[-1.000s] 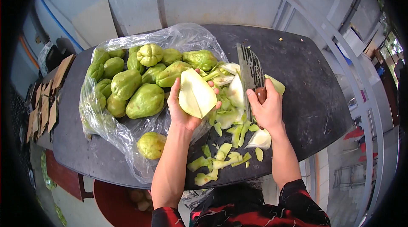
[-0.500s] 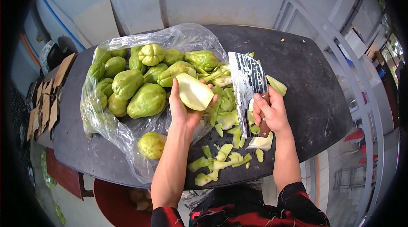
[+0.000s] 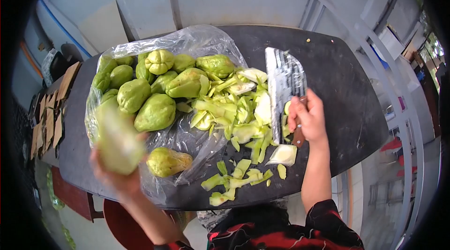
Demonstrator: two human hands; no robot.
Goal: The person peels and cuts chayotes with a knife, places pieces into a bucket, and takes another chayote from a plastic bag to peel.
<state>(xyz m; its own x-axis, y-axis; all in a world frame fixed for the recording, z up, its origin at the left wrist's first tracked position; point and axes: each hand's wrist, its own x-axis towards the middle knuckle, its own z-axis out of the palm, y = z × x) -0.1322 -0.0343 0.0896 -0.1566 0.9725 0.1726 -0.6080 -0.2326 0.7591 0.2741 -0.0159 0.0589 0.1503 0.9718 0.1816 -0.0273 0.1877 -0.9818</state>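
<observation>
A: In the head view, what is hard to make out?

B: The left hand and the pale fruit it cups are smeared by motion. The fruit sits in the grasp, raised over the left front of the counter, in front of the bagged fruits, but each finger's exact place cannot be told.

A: And the right hand?

B: Its fingers wrap the brown handle of one knife, partly covering it. The broad blade points up and away from the person, its surface streaked, its marking unreadable.

A: What else is hidden or cut off?

B: The clear bag holds green fruits that overlap, so the rear ones show only in part. The red tub below is partly covered by the left forearm and the counter, and the bottom edge cuts off the patterned shirt.

A: The counts?

B: Two hands, one knife, one pale fruit held, at least ten green fruits in the bag, and one yellowish fruit apart near the front. One pale chunk lies below the knife. The peelings tangle too much to count.
</observation>
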